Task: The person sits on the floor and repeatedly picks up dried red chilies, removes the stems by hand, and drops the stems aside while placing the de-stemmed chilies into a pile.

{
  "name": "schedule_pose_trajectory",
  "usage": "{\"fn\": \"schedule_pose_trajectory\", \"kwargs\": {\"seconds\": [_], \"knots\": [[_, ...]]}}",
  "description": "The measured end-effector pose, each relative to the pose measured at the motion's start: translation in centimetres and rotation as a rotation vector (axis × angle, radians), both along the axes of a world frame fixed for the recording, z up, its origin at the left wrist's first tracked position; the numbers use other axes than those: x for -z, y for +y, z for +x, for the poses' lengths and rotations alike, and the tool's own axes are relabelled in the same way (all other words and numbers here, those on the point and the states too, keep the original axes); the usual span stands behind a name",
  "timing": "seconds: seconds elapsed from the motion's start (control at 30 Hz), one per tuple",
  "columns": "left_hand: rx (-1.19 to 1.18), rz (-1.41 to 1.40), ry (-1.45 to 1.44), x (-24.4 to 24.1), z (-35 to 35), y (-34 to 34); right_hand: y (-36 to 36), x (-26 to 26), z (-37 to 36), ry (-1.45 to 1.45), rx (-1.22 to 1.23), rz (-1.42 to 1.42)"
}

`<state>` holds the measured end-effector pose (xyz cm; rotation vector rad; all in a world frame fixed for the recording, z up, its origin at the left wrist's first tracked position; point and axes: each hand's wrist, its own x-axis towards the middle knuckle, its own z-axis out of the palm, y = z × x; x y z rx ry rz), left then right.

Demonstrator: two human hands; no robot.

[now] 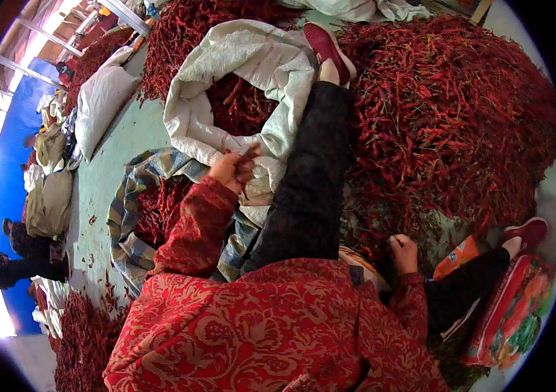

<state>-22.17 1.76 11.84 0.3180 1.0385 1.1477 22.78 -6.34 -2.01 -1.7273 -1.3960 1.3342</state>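
My left hand (230,171) is over the near rim of a white woven sack (187,98), with what look like dark dried chili peppers (251,151) between its fingers; blur hides how many. The sack's edge is rolled down, and red dried chilies (241,108) lie inside. Under my left forearm stands a checked cloth sack (128,245) holding brighter red chilies (160,208). My right hand (404,252) has its fingers curled at the near edge of a large heap of chilies with stems (435,122). Whether it grips a pod cannot be made out.
My outstretched leg (310,181) lies between the sacks and the heap. An orange packet (456,257) and a colourful printed bag (508,313) are at right. A full white sack (104,100) lies on the green floor (96,196). Another person (23,255) is at far left.
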Motion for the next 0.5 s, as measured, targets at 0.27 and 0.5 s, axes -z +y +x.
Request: {"fn": "schedule_pose_trajectory", "kwargs": {"seconds": [0.27, 0.5], "knots": [[0.382, -0.013, 0.052, -0.1, 10.3, -2.9, -0.3, -2.2, -0.4, 0.068, 0.055, 0.006], [0.455, -0.027, -0.010, 0.4, 10.2, -3.8, -0.4, -1.5, -0.2, -0.008, -0.029, 0.049]]}}
